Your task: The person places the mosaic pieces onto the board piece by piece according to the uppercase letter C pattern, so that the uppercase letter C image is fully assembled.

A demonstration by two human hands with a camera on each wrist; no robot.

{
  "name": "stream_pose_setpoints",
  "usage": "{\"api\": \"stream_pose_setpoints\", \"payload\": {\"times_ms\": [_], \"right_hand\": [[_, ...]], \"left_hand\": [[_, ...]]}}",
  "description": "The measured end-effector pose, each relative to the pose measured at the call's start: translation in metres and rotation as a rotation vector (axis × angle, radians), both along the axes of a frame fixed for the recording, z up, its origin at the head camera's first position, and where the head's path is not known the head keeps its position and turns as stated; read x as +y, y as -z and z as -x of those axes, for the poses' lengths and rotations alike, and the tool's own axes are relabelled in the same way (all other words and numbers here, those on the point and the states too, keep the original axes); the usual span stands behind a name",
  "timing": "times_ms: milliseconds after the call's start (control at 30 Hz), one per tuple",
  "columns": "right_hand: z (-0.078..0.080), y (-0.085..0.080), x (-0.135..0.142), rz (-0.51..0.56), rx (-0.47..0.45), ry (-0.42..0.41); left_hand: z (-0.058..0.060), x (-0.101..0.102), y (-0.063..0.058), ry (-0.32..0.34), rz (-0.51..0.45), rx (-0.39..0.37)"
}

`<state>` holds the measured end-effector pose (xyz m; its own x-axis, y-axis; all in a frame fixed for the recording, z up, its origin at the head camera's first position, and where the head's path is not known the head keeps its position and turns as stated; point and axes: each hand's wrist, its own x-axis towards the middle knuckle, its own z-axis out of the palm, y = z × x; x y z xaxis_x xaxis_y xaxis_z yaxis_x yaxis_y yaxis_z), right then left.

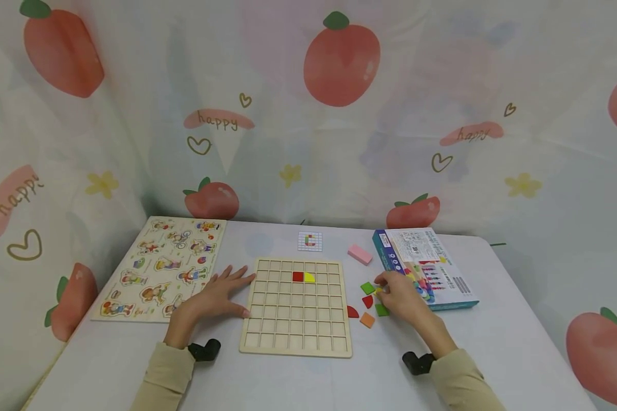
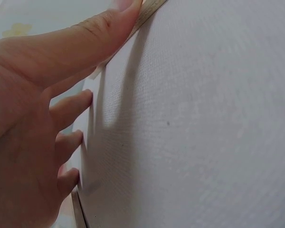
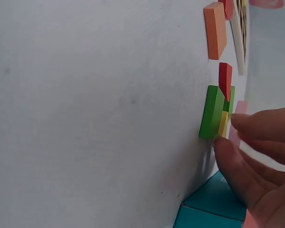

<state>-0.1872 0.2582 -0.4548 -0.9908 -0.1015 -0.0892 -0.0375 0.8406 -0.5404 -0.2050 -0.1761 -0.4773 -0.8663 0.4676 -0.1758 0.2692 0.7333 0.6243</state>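
Observation:
A wooden grid board (image 1: 295, 345) lies mid-table, a red square (image 1: 298, 277) and a yellow quarter-circle (image 1: 309, 277) side by side in its upper cells. Fingers spread, my left hand (image 1: 216, 298) rests its thumb (image 2: 107, 28) and index finger at the board's left edge. To the right of the board, my right hand (image 1: 402, 297) pinches a small yellow piece (image 3: 223, 124) between thumb and forefinger, low by the table; its shape is mostly hidden. Around it lie green squares (image 1: 367, 287), red quarter-circles (image 1: 367, 301) and an orange square (image 1: 367, 320).
A puzzle board with printed figures (image 1: 154, 292) lies at the left. A small pattern card (image 1: 310, 241) and a pink block (image 1: 360, 254) sit beyond the grid board. The flat box (image 1: 455, 285) stands right beside my right hand. A patterned cloth (image 1: 288, 148) hangs behind the table.

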Motion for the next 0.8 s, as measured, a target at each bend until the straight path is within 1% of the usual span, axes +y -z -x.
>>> {"api": "stream_pose_setpoints", "payload": {"times_ms": [133,300,467,600,800], "right_hand": [[0.0019,0.0011,-0.0022,-0.039,-0.015,-0.006],[0.0035,0.006,-0.0036,-0.051,-0.025,0.004],[0.0021,0.0077,-0.0045,-0.017,-0.034,0.023],[0.0016,0.0069,-0.005,0.013,-0.051,0.038],[0.0004,0.0083,-0.0051,0.052,-0.028,0.053]], "left_hand": [[-0.0001,0.0004,-0.0001,-0.001,0.003,0.0],[0.0002,-0.0002,0.0012,-0.001,-0.005,-0.001],[-0.0001,-0.0012,0.0024,0.003,-0.006,-0.005],[-0.0013,-0.0013,0.0003,0.005,-0.01,0.002],[-0.0014,-0.0002,-0.0012,0.013,-0.018,0.006]]}}
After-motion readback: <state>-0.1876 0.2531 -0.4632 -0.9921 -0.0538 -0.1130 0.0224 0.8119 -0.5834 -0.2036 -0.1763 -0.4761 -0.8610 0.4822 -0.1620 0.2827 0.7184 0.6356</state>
